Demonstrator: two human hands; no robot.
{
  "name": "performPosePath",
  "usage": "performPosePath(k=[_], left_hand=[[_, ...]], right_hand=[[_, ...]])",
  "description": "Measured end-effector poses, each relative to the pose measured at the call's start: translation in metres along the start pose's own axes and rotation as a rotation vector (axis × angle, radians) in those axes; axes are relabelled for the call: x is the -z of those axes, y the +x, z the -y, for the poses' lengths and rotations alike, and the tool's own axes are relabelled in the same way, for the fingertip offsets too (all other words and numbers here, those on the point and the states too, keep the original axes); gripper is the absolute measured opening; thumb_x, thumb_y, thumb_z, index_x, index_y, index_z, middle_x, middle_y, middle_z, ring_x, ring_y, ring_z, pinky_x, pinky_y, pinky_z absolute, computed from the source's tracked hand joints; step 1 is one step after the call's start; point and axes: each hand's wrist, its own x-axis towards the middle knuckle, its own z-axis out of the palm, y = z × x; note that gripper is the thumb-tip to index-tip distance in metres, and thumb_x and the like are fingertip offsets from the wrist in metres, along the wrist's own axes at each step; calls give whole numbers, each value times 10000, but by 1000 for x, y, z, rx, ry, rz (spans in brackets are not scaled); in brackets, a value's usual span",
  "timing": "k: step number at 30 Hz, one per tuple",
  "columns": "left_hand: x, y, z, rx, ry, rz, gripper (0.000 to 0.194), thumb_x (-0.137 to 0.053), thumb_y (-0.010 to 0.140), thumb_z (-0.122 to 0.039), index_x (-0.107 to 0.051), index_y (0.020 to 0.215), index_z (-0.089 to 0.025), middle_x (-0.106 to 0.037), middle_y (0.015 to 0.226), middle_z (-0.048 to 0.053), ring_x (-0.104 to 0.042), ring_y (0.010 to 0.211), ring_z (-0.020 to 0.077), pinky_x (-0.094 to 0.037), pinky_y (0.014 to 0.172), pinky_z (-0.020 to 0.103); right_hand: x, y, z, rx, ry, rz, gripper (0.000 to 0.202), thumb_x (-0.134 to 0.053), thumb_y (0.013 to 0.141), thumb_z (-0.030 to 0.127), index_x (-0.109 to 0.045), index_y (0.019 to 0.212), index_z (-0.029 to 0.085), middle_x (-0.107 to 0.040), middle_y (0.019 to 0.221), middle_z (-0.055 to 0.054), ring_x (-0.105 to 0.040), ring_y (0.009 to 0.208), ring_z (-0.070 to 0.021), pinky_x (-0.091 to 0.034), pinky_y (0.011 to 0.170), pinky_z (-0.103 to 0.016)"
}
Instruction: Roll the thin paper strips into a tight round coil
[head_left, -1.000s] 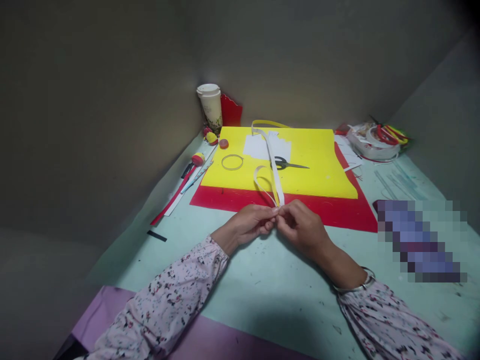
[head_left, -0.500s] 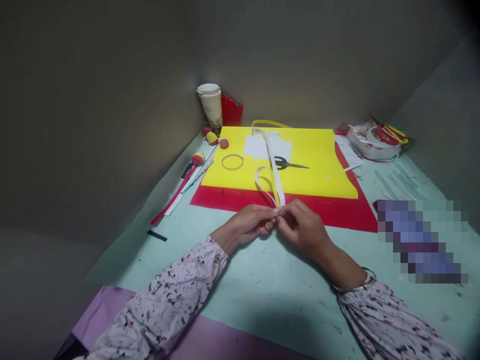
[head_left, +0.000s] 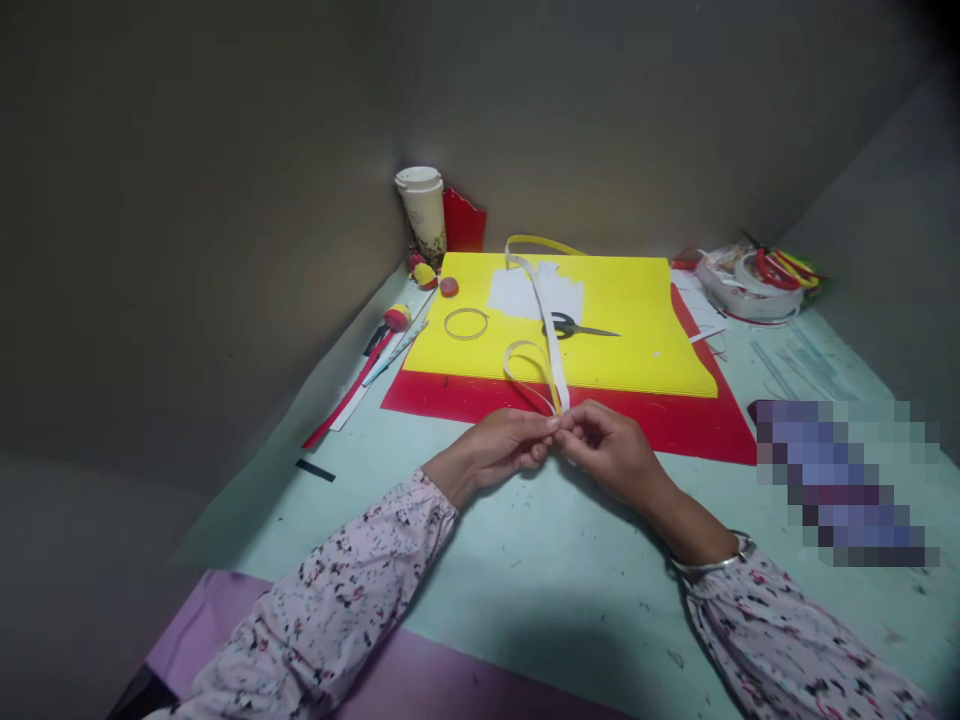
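Observation:
A long strip (head_left: 553, 360), white on one side and yellow on the other, runs from my fingertips back across the yellow sheets (head_left: 630, 290). At its near end it forms a small loop (head_left: 513, 372) leaning left. My left hand (head_left: 510, 448) is closed, thumb and forefinger pinching the strip's near end. Touching it from the right, my right hand (head_left: 611, 450) has its thumb and fingertips pressed together on the same end. The gripped end itself is hidden by the fingers. Scissors (head_left: 574, 328) lie on the yellow sheets beyond the strip.
Red sheets (head_left: 697, 435) lie under the yellow ones, with white paper pieces (head_left: 510, 292) and a thin ring (head_left: 466, 323) on top. A lidded cup (head_left: 422, 210) stands at the back left. Back right is a plastic tub (head_left: 742, 290); a blurred-out object (head_left: 840, 480) lies right.
The small loop has widened and swung slightly left. My right hand's thumb and fingers have drawn closer together near the strip's end. My left hand stays in place.

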Motion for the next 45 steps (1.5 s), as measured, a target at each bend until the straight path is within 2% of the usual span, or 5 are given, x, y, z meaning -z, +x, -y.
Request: performPosePath(k=[6,16,22,34,45], left_hand=[[0,0,-1,-19,-31,-27,289,-861,728,-300,-690,772,-71,-534,647,-4,-443,550,35,-262,476,175],[3,0,-4,38,5,22,264,-842,745,-270,-695,823,-66,-499,659,-18,-395,530,25,-208,442,174],[2,0,-4,6,-51,15,274,-843,737,-263,-658,767,-63,-474,638,-20,-379,513,21,-198,432,145],[2,1,-2,-17,-87,-10,192,-771,806,-217,-668,741,-68,-473,613,-12,-381,509,32,-236,421,142],[2,0,-1,-30,-46,-8,294,-868,712,-272,-665,764,-66,-521,641,-2,-450,535,33,-276,466,147]], right_hand=[[0,-1,4,145,-148,-47,49,-603,911,230,-645,898,207,-632,771,-22,-585,658,-148,-479,603,-273],[9,0,3,86,1,149,110,-550,973,290,-618,938,211,-669,830,-30,-618,734,-169,-502,644,-291],[3,-1,0,209,-205,-49,79,-616,942,271,-636,905,203,-626,788,-26,-584,676,-152,-468,598,-274],[2,0,1,258,-320,-146,45,-633,945,261,-626,965,222,-648,871,-47,-613,756,-177,-495,633,-299],[2,-2,5,295,-287,-48,48,-587,942,188,-630,955,203,-635,853,-56,-597,763,-181,-481,649,-303]])
